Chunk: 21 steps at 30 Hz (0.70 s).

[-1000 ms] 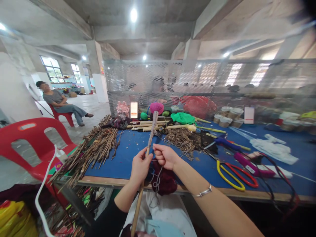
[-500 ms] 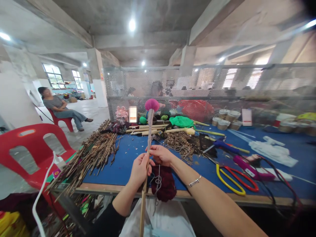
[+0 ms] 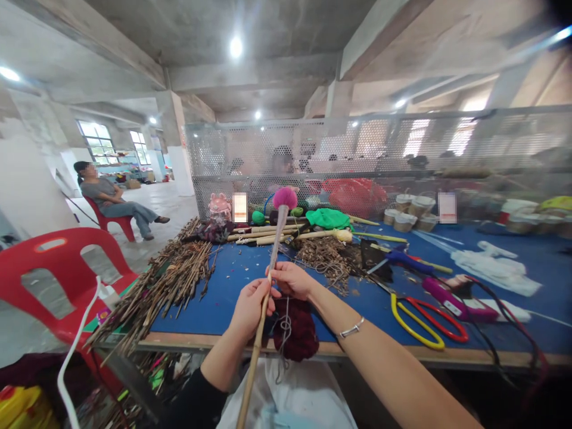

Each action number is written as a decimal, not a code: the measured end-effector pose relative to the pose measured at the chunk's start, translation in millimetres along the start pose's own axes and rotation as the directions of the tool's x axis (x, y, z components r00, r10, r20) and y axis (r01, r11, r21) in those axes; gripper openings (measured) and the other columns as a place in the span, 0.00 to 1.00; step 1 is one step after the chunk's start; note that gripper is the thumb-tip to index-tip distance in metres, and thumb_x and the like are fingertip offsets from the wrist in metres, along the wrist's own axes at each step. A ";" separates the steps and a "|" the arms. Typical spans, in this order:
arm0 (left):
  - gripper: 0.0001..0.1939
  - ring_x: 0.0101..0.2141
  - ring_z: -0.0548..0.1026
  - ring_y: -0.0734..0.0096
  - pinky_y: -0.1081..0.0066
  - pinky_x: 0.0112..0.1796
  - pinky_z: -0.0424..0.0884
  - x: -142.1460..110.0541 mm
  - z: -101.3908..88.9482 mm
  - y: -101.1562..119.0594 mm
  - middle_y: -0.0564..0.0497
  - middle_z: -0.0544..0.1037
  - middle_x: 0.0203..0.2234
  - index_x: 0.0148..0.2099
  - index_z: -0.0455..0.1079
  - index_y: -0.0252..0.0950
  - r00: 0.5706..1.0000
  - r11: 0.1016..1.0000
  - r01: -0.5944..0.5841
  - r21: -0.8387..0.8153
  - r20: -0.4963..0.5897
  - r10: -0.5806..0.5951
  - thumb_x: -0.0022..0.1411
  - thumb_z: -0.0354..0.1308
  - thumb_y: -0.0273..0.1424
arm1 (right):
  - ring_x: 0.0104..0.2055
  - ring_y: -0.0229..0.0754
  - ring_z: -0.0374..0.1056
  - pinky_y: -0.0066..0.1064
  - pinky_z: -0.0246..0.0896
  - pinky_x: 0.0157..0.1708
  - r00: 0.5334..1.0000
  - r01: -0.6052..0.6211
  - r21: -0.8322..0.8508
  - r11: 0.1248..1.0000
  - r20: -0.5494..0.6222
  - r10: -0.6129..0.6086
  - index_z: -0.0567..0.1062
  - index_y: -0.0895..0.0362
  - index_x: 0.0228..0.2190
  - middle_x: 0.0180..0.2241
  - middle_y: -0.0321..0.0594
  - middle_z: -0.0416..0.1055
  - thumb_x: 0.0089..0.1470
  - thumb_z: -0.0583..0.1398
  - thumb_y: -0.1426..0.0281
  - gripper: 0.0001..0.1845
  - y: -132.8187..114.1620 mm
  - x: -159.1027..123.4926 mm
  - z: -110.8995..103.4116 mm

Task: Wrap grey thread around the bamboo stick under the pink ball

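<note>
A long stick (image 3: 252, 369) slants up from my lap through my hands, with a round magenta pompom-like head (image 3: 285, 197) at its far end. Grey wrapping (image 3: 279, 229) covers the stick's upper part, just below the head. My left hand (image 3: 253, 304) is closed around the stick. My right hand (image 3: 288, 280) pinches at the lower end of the wrapping, touching the stick. From beneath the right hand hangs loose grey yarn (image 3: 285, 333), in front of a dark red yarn bundle (image 3: 300, 342) at the table's edge.
Thin twigs (image 3: 179, 274) lie piled at the left, beside a red chair (image 3: 67, 274). Scissors with yellow and red handles (image 3: 429, 322) and a purple tool with cords (image 3: 460, 301) lie at the right. A mesh screen (image 3: 357, 155) stands behind, and a person sits at far left.
The stick has turned: its magenta head has moved right and slightly down, while its lower end has swung left. Both hands stay in nearly the same place on it.
</note>
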<state>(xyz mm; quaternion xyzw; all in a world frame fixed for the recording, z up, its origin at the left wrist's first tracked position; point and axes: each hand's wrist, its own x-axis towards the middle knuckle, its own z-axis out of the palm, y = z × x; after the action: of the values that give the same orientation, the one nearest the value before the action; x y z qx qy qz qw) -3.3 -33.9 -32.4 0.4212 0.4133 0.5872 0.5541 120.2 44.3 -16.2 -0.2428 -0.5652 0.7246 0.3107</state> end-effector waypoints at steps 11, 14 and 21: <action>0.20 0.13 0.64 0.83 0.80 0.15 0.60 -0.2 -0.4 -4.4 0.53 0.73 0.20 0.33 0.67 0.31 0.995 0.992 -0.066 0.108 -0.070 0.074 0.50 0.59 0.46 | 0.10 0.25 0.35 0.23 0.26 0.11 0.999 0.036 -0.060 0.998 -0.029 -0.038 0.69 0.60 0.32 0.10 0.20 0.50 0.40 0.65 0.58 0.21 4.0 1.1 -2.5; 0.21 0.13 0.64 0.83 0.80 0.15 0.61 -0.7 1.2 -3.6 0.52 0.74 0.20 0.34 0.66 0.31 0.999 0.994 -0.024 0.111 -0.032 0.028 0.51 0.56 0.47 | 0.10 0.24 0.38 0.23 0.27 0.11 0.994 0.051 -0.072 0.996 -0.094 -0.057 0.68 0.60 0.28 0.12 0.24 0.57 0.37 0.67 0.59 0.21 5.3 1.6 0.5; 0.19 0.14 0.61 0.84 0.81 0.14 0.56 2.7 2.9 -11.7 0.58 0.68 0.21 0.42 0.65 0.35 0.964 0.952 -0.169 0.256 -0.158 0.213 0.49 0.62 0.37 | 0.13 0.26 0.48 0.23 0.37 0.14 0.989 0.043 -0.144 0.989 -0.134 -0.063 0.69 0.61 0.28 0.15 0.29 0.62 0.38 0.66 0.61 0.19 5.1 1.4 5.9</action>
<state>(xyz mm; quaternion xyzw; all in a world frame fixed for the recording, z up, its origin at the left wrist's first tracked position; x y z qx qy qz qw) 2.9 -30.7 -42.6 0.4673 0.4878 0.6202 0.3988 114.2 40.6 -19.6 -0.2987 -0.5984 0.6558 0.3503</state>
